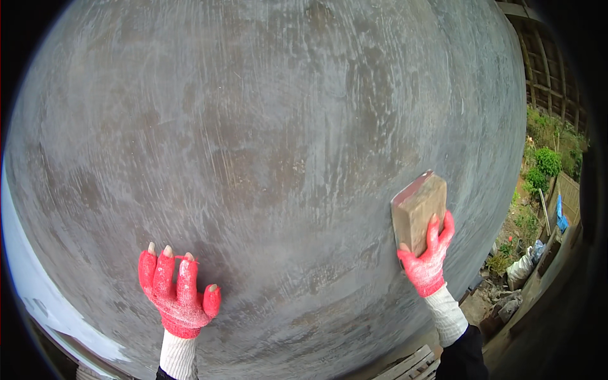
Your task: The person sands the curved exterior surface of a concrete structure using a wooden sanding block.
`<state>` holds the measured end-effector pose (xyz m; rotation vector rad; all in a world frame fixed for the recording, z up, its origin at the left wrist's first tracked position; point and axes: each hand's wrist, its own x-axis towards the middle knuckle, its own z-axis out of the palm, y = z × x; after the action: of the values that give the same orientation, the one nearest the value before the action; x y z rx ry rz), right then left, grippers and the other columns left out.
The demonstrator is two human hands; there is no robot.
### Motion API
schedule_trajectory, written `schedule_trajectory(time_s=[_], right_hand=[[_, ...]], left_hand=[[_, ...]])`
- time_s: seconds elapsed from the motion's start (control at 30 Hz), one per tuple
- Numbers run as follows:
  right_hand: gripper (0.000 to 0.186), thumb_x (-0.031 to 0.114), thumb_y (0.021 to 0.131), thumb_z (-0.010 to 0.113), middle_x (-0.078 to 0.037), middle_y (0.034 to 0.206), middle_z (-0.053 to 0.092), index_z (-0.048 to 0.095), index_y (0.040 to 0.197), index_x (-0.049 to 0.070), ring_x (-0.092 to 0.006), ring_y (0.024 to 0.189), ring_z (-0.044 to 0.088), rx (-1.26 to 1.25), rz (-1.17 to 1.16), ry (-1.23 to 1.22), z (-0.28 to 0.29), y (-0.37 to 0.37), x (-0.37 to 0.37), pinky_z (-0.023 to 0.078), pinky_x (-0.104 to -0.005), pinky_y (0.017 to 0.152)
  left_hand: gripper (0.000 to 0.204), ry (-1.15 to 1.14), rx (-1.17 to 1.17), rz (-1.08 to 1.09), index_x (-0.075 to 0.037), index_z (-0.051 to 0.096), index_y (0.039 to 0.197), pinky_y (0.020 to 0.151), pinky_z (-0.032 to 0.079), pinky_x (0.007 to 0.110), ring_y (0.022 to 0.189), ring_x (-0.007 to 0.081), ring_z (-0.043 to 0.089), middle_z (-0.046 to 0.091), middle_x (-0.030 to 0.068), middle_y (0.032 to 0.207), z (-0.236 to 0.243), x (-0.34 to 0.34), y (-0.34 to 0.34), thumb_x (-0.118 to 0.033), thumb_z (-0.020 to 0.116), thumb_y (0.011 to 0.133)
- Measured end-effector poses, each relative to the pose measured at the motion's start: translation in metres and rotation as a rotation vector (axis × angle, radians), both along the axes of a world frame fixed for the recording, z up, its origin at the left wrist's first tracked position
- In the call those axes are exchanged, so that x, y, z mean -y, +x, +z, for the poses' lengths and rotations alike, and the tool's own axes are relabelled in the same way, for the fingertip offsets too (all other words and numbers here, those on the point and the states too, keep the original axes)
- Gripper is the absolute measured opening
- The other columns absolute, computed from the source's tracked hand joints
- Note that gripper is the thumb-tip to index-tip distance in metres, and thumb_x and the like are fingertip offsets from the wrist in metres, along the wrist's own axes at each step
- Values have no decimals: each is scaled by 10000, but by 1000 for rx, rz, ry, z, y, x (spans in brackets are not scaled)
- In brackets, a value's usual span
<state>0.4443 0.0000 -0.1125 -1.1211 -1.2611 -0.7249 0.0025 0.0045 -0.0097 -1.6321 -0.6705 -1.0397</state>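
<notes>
A large grey plastered surface [266,114] with streaks and darker mottling fills most of the head view. My left hand [179,288], in a red-and-white glove with bare fingertips, is at the lower left against or just over this surface, its fingers apart and holding nothing. At the right, my right hand [425,256], gloved alike, grips a worn wooden block [419,209] with a reddish layer on its underside, held against the surface.
Beyond the surface at right are a slatted roof [548,69], green plants [546,161], a white sack [519,271], blue plastic [562,218] and rubble [508,307]. Wooden boards [405,367] lie below. A pale band [44,297] curves along the lower left.
</notes>
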Motion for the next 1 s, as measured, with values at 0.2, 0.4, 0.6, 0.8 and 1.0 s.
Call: schedule_trajectory(time_s=[0.2, 0.4, 0.6, 0.8, 1.0], right_hand=[[868, 404, 576, 910, -227, 1474, 300, 519, 1349, 346, -419, 1205, 440, 304, 111, -66, -26, -75, 17, 410, -571, 947], [975, 330, 548, 923, -200, 1477, 286, 463, 1407, 356, -435, 1208, 440, 318, 156, -66, -70, -14, 13, 427, -561, 954], [1018, 325, 546, 930, -238, 1482, 267, 446, 1439, 260, -468, 1275, 377, 161, 68, 26, 21, -60, 3, 388, -579, 996], [866, 493, 534, 910, -165, 1459, 340, 550, 1315, 392, -397, 1145, 486, 392, 127, -65, -76, -23, 15, 449, -535, 895], [956, 194, 651, 848, -202, 1486, 293, 392, 1490, 139, -446, 1311, 382, -233, -30, 115, 101, 25, -13, 375, -521, 1056]], left_hand=[[519, 30, -65, 79, -4, 499, 1350, 1068, 335, 593, 1328, 493, 381, 406, 217, 1441, 4, 4, -4, -327, 497, 944], [512, 17, -48, 79, -3, 503, 1345, 1072, 332, 590, 1334, 488, 374, 405, 220, 1439, 3, 3, 0, -322, 496, 945], [513, 37, -61, 100, 1, 503, 1346, 1072, 334, 582, 1336, 489, 371, 404, 220, 1441, 3, 2, -1, -317, 496, 943], [499, 30, -40, 60, 5, 520, 1310, 1056, 351, 583, 1331, 496, 371, 405, 218, 1432, 3, 4, -5, -320, 501, 931], [452, 43, -37, 55, -37, 577, 1219, 999, 384, 594, 1261, 471, 417, 442, 189, 1368, 3, 4, 5, -362, 541, 907]])
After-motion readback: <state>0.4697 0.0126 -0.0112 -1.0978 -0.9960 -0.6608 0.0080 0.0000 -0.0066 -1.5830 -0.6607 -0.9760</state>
